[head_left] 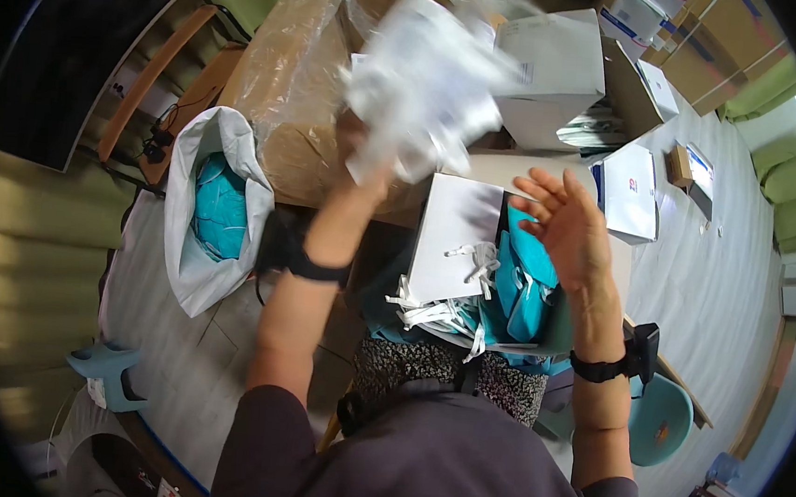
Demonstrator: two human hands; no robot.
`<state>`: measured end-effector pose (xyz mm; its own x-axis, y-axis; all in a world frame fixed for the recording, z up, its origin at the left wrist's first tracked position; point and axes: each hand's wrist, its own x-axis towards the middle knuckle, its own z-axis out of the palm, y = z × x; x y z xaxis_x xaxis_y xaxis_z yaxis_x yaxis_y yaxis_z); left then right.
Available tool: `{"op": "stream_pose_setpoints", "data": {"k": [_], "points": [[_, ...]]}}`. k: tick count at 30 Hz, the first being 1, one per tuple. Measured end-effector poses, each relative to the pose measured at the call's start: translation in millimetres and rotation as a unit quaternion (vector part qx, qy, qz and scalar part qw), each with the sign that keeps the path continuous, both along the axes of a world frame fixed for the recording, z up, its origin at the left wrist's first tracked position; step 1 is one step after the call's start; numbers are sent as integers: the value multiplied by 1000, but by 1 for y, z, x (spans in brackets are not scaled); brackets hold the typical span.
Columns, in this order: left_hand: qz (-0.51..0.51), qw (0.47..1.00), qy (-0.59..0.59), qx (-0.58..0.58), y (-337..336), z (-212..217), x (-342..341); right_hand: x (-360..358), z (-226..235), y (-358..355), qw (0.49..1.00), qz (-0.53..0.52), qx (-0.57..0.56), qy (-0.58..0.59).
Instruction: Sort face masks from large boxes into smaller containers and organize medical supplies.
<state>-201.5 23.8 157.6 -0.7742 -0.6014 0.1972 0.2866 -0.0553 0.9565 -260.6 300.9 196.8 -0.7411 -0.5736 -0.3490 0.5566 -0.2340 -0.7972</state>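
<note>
My left hand (366, 176), partly blurred and partly hidden, grips a crumpled white bag-like bundle (430, 83) that is smeared by motion; its exact kind does not show. My right hand (563, 229) is raised, palm turned inward and fingers apart, with nothing in it. Below that hand, teal folded cloth pieces (527, 273) with white ties (481, 264) lie in a box in front of my lap. A flat white panel (456, 230) stands beside them, and more white straps (439, 317) hang over the box's near edge.
On the left stands an open white sack (182, 260) holding teal cloth (219, 206). Clear plastic wrap (285, 81) covers brown items across the table. White boxes (552, 74) and an open carton (631, 85) stand at the back right. A teal stool (663, 419) is at the lower right.
</note>
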Motion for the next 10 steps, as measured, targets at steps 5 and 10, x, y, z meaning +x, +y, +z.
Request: {"op": "stream_pose_setpoints", "data": {"k": [5, 10], "points": [[-60, 962, -249, 98, -82, -6, -58, 1, 1, 41, 984, -44, 107, 134], [-137, 929, -343, -31, -89, -54, -66, 14, -3, 58, 828, 53, 314, 461]]}}
